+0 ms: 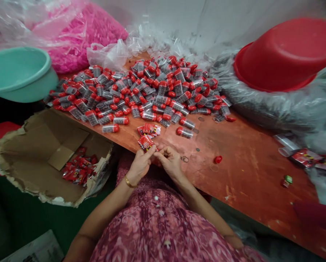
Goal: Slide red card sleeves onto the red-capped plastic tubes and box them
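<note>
A small red printed packet (145, 142) is pinched between my two hands at the table's front edge. My left hand (141, 162) grips its lower side with the thumb on top. My right hand (169, 160) is closed at the packet's right corner, fingertips close to the left thumb. Just beyond lie more red packets (151, 129) on the wooden table (250, 163). Behind them spreads a big heap of clear capsule tubes with red caps (163, 87), dark contents inside. One such capsule (184, 132) lies apart, right of the packets.
Below left, a torn cardboard box (46, 145) holds several red packets (81, 169). A teal basin (20, 74) and a bag of pink pieces (89, 32) are at left. At right, a red tub (285, 54) rests on plastic bags (277, 105); a red cap (218, 159) lies nearer.
</note>
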Motion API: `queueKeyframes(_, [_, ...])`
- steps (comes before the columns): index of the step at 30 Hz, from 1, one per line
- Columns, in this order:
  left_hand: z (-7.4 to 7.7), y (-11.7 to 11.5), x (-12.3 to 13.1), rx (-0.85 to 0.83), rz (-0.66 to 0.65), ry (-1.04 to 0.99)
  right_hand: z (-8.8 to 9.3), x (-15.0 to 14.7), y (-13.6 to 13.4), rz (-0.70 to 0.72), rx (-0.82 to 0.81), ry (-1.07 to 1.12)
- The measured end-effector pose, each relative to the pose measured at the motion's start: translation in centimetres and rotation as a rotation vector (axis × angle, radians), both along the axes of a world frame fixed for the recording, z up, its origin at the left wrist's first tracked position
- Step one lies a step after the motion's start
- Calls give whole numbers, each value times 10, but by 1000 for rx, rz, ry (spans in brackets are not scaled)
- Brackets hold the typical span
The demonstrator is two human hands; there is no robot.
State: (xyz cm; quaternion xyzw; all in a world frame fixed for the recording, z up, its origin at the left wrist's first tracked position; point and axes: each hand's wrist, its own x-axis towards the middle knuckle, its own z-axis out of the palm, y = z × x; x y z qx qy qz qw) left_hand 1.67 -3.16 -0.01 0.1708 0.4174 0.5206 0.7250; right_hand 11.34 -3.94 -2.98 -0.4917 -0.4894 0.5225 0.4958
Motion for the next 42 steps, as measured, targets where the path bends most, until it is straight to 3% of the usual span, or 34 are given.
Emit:
queueKeyframes(3, [0, 1, -25, -7, 33, 93, 3, 5, 11, 82, 153, -300])
queueKeyframes(6, [-4, -2, -86, -53, 169, 345, 12, 36, 33, 4, 249, -746])
queueKeyframes(7, [-7, -5, -113, -96, 218, 515, 14, 50, 42, -76, 248, -905])
queueKeyframes(9, [-11, -15, -167, -293, 367, 1038, 14, 78, 59, -153, 233, -1206])
queueKeyframes(10, [-14, -21, -191, -380, 436, 1163, 12, 90, 65, -155, 212, -1307])
queueKeyframes(12, [-17, -31, -222, -462, 563, 1496, 4, 104, 70, -83, 195, -1424])
queueKeyframes(13, [-18, -34, -227, -406, 585, 1631, -1, 106, 69, -49, 199, -1447])
queueKeyframes(15, [-20, -30, -214, -143, 515, 1789, -9, 104, 60, -19, 232, -1464])
queueKeyframes(19, [-19, 9, -130, 475, 133, 1749, -12, 88, 43, -94, 353, -1432])
queueKeyframes(22, [-17, 41, -70, 629, -69, 1731, -3, 72, 48, -43, 470, -1354])
queueKeyframes(24, [-18, 56, -48, 650, -157, 1740, 5, 60, 59, 73, 516, -1328])
queueKeyframes(27, [-21, 65, -39, 627, -215, 1791, 9, 44, 80, 211, 543, -1371])
queueKeyframes(31, [-24, 66, -45, 608, -246, 1837, 1, 32, 96, 252, 562, -1371])
queueKeyframes(38, [-30, 68, -47, 624, -234, 1835, -5, 37, 84, 53, 587, -1148])
queueKeyframes(42, [-20, 59, -41, 661, -83, 1742, 5, 38, 79, 18, 610, -1097])
